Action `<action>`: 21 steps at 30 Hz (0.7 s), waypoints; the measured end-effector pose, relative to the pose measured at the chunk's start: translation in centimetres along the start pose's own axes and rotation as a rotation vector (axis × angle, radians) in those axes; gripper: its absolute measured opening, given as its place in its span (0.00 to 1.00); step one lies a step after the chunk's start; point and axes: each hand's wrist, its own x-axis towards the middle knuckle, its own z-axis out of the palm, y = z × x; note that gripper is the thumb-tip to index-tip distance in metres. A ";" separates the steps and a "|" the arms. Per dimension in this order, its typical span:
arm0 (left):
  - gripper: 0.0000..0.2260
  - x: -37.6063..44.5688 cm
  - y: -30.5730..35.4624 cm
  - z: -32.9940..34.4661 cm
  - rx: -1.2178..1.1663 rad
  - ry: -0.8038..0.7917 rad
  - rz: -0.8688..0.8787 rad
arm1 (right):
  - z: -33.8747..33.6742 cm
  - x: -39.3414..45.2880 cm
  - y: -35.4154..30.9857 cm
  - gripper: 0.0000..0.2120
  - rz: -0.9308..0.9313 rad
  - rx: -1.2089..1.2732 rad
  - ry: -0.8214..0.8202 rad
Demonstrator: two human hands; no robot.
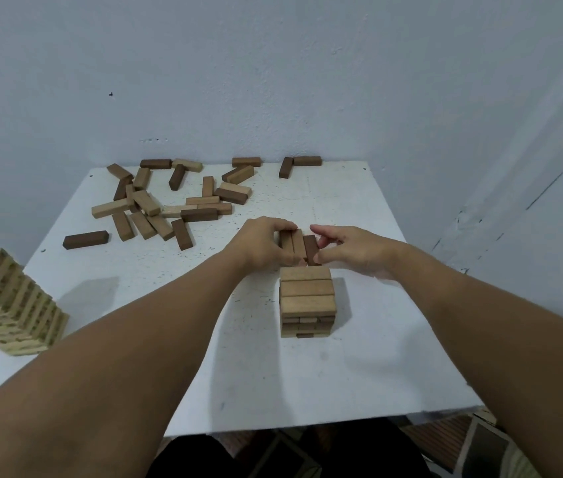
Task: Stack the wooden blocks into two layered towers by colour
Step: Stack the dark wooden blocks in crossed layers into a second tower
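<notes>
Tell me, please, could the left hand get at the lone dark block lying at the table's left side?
Probably yes, once freed: the left hand now holds blocks, and bare table lies between it and the lone dark block, with nothing in the way.

My left hand [266, 244] covers the near ends of the three blocks [299, 244] I'm handling, and the tower [307, 298] in front hides whatever they rest on. A pale stack [7, 305] at my left is cut off by the picture's edge, its printed sides too blurred to read. Both my forearms run out of view at the bottom corners.
</notes>
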 end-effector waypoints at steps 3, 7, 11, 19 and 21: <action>0.36 -0.2 0.0 -0.2 0.014 0.030 -0.018 | -0.7 -0.4 0.1 0.37 0.004 -0.023 -0.050; 0.38 -1.0 -0.6 -1.0 0.012 0.056 -0.049 | -0.1 -0.7 0.4 0.34 -0.030 -0.021 0.040; 0.36 -2.2 -1.1 -2.4 -0.043 0.124 -0.066 | -0.1 -1.3 -0.2 0.33 -0.036 0.155 0.105; 0.35 -4.7 2.4 -5.5 -0.124 0.206 0.031 | 0.0 -4.5 -2.9 0.35 -0.075 0.111 0.151; 0.35 -5.5 3.2 -5.8 -0.111 0.209 0.047 | 0.0 -5.5 -3.5 0.34 -0.097 0.084 0.158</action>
